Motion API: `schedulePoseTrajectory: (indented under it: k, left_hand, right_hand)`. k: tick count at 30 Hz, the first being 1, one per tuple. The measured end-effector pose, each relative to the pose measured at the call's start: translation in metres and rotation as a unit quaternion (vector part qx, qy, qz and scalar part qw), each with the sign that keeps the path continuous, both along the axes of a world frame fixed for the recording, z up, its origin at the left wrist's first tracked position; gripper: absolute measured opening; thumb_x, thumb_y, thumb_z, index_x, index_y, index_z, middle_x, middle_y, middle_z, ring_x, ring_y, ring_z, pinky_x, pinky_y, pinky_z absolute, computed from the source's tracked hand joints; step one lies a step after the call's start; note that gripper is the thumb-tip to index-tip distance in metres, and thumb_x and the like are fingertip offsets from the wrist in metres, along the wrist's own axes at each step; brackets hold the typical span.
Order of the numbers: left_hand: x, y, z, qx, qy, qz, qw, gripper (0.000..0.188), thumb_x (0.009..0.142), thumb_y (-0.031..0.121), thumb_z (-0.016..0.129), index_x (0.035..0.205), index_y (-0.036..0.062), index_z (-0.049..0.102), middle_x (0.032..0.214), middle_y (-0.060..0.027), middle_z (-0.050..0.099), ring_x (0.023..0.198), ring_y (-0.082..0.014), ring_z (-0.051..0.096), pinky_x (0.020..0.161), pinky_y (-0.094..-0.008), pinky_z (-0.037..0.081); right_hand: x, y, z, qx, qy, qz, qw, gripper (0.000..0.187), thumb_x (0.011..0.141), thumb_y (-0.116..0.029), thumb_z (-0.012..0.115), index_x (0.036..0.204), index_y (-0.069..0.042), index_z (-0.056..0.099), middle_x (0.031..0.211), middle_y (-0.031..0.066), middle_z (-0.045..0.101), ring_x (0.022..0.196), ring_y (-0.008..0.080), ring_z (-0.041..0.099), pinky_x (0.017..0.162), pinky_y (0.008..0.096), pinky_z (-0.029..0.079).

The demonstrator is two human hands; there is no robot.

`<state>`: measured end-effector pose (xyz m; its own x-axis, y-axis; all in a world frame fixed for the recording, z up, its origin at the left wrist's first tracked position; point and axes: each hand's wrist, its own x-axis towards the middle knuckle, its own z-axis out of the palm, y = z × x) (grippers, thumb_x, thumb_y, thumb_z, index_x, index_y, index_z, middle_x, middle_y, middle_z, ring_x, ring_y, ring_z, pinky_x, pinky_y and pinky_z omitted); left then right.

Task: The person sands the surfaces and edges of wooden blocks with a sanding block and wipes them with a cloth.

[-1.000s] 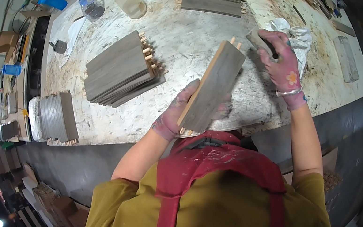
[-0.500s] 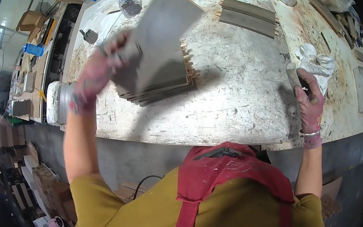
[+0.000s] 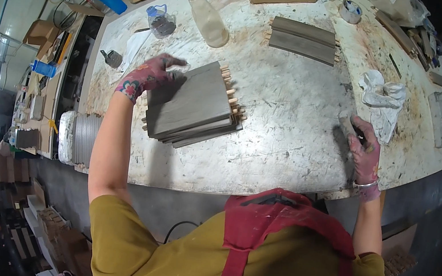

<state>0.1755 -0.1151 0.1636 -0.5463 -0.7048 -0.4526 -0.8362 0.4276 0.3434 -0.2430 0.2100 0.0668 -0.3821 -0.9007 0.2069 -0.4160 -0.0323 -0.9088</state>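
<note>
My left hand [image 3: 156, 73], in a pink flowered glove, is at the upper left edge of a stack of flat grey panels [image 3: 194, 105]. Its fingers are stretched out and it grips nothing that I can see. Wooden dowels poke out from the stack's right side and a few from its left. Over on the right, my right hand [image 3: 365, 155] is closed around a small greyish block [image 3: 346, 125], held just above or on the table; which of the two I cannot tell. A crumpled white cloth [image 3: 381, 91] lies beyond that hand.
Two grey dowelled panels [image 3: 304, 40] lie at the back of the white worktable [image 3: 287, 119]. Behind the stack are a cloudy bottle [image 3: 208, 20], a clear jug [image 3: 160, 21] and a small dark pot [image 3: 112, 58]. A tape roll [image 3: 350, 11] and a long grey bar [image 3: 439, 120] lie right.
The panel that my left hand held raised and tilted now lies flat on the stack, and the fingers have loosened from it. My right hand has shifted slightly, still with the block.
</note>
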Motion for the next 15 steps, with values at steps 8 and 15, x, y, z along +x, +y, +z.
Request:
schedulePoseTrajectory:
  k: [8, 15]
  left_hand:
    - [-0.128, -0.038, 0.008, -0.007, 0.194, -0.023, 0.981, 0.046, 0.097, 0.024, 0.06, 0.138, 0.0034, 0.052, 0.131, -0.0114, 0.061, 0.119, -0.0187, 0.056, 0.104, -0.0309, 0.042]
    - [-0.253, -0.046, -0.077, -0.171, 0.102, -0.22, 0.955, 0.066, 0.084, 0.042, 0.068, 0.137, 0.0097, 0.05, 0.139, -0.0176, 0.05, 0.125, -0.0376, 0.049, 0.106, -0.0421, 0.042]
  right_hand:
    - [-0.016, -0.002, -0.024, -0.003, -0.051, -0.027, 0.998, 0.038, 0.086, -0.002, 0.062, 0.124, 0.003, 0.057, 0.121, 0.013, 0.059, 0.115, 0.0209, 0.057, 0.101, 0.0302, 0.044]
    - [-0.019, -0.013, -0.031, 0.001, 0.019, -0.028, 0.999, 0.038, 0.083, 0.002, 0.063, 0.121, -0.002, 0.059, 0.116, 0.0112, 0.061, 0.105, 0.0201, 0.061, 0.088, 0.0292, 0.051]
